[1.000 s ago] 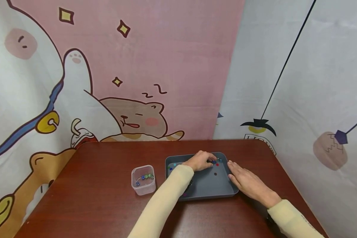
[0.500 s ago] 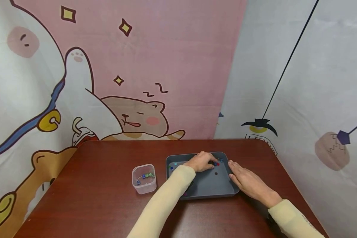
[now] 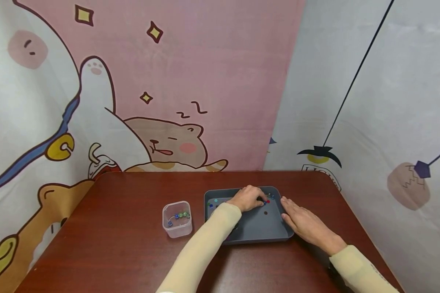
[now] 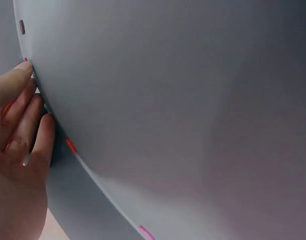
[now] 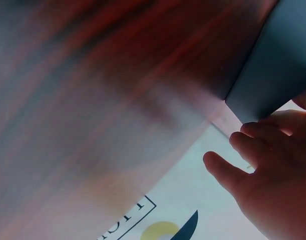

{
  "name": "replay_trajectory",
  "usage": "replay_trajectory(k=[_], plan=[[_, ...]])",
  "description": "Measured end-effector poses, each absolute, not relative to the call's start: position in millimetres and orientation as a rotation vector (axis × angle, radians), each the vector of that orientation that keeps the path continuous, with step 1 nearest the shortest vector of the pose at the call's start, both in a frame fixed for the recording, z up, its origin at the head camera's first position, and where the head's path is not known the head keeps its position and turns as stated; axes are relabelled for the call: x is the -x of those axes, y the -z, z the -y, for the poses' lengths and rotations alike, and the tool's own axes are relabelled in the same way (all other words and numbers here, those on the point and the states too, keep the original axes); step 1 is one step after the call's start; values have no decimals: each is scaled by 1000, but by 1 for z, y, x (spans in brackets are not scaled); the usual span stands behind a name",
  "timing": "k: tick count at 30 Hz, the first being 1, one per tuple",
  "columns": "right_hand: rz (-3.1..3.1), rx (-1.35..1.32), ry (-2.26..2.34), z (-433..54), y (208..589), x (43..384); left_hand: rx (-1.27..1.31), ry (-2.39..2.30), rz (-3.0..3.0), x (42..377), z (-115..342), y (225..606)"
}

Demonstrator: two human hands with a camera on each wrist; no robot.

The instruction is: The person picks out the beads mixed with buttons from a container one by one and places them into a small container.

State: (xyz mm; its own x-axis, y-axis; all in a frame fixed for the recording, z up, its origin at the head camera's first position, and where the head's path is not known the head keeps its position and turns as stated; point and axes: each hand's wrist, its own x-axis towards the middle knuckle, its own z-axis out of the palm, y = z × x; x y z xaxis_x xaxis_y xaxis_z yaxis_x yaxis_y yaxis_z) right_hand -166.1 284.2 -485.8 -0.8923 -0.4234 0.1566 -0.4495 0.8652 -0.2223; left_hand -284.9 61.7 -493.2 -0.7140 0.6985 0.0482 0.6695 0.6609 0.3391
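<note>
A grey tray (image 3: 265,232) lies on the table with small coloured pieces inside. My left hand (image 3: 245,199) reaches over its back part, thumb and bent fingers close to the right back corner. A red round piece (image 3: 268,202) and small blue marble-like balls (image 3: 273,196) lie right by the fingertips. In the left wrist view the thumb covers the index fingertip, so I cannot tell whether a ball is between them. My right hand (image 3: 309,224), fingers straight, rests against the tray's right side; the right wrist view shows its fingers at the tray's outer wall.
A clear plastic box (image 3: 177,232) with several blue and green marbles stands left of the tray. A dark brown disc (image 3: 265,213) lies on the tray floor, with more coloured pieces at its left end. A cartoon-printed curtain (image 3: 238,81) hangs behind the brown table (image 3: 124,244).
My left fingers have shifted slightly at the tray's back right corner, and thumb and index finger are closer together around the balls. The right hand has stayed at the tray's side.
</note>
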Motion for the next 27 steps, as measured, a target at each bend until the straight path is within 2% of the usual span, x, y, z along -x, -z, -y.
replay_trajectory(k=[11, 27], plan=[[2937, -688, -395, -282, 486, 168, -1140, -564, -2733, 286, -52, 481], [2936, -682, -400, -281, 485, 168, -1104, -1004, -2658, 271, -16, 426]])
